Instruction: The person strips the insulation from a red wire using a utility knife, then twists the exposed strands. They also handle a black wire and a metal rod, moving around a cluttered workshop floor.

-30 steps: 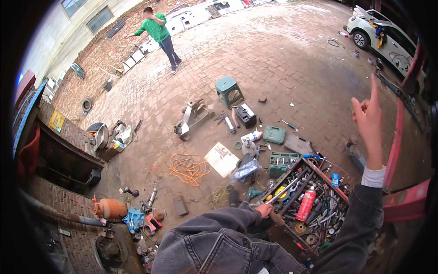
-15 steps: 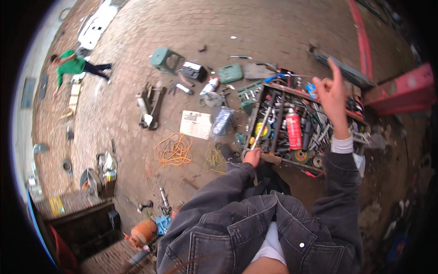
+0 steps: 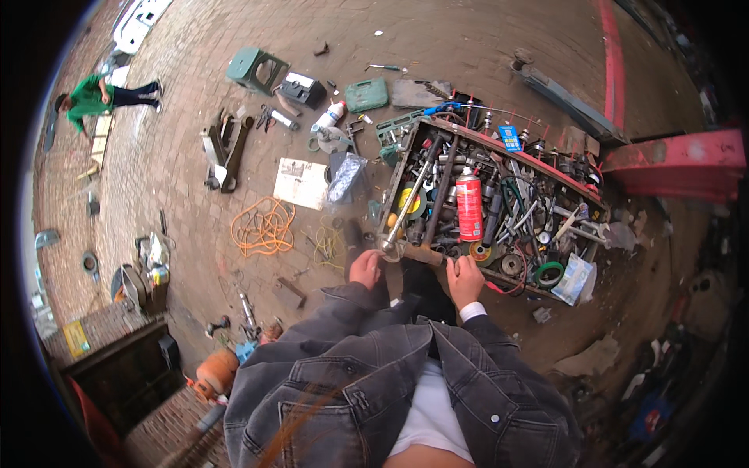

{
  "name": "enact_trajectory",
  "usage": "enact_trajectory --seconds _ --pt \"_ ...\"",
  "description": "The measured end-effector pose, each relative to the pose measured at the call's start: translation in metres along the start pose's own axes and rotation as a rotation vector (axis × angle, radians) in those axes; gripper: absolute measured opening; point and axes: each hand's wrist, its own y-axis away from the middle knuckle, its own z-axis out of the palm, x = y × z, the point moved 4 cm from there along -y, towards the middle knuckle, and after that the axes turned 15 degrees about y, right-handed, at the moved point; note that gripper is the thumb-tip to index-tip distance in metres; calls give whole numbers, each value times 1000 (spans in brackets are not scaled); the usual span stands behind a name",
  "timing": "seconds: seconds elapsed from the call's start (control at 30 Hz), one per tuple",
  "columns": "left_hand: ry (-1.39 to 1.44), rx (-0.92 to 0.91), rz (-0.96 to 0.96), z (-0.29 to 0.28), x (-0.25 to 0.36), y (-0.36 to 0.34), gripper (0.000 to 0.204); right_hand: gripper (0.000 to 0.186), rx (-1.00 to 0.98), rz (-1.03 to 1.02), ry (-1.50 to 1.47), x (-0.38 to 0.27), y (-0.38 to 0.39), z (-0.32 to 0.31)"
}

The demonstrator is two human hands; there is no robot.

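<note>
My left hand (image 3: 365,269) is closed at the near left corner of a wooden tool tray (image 3: 511,162). Its fingertips are at the lower end of a long silver bar (image 3: 413,195); what they hold is hidden. Closed too, my right hand (image 3: 466,279) is at the tray's near edge, by the right end of a brown hammer head (image 3: 421,253). I cannot make out what its fingers grip. The hammer's dark handle (image 3: 441,187) runs up over the tools. A red spray can (image 3: 469,207) lies among sockets, wrenches and discs.
A red steel post (image 3: 679,152) stands right of the tray. Green tool cases (image 3: 367,95), an orange cord (image 3: 261,226), a flattened carton (image 3: 301,183) and a green stool (image 3: 256,70) are on the brick floor. A person in green (image 3: 90,100) stands at far left.
My right hand has come down from above the tray's right side, where its index finger pointed, to the near edge. My left hand remains near the bar's lower end. The view has shifted.
</note>
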Motion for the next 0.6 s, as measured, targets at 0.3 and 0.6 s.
enact_trajectory --seconds 0.3,0.6 --pt "-21 93 -29 -57 18 55 24 48 -206 68 -108 2 22 10" --pt "406 -641 -527 -22 70 135 31 30 -602 746 -551 11 36 74"
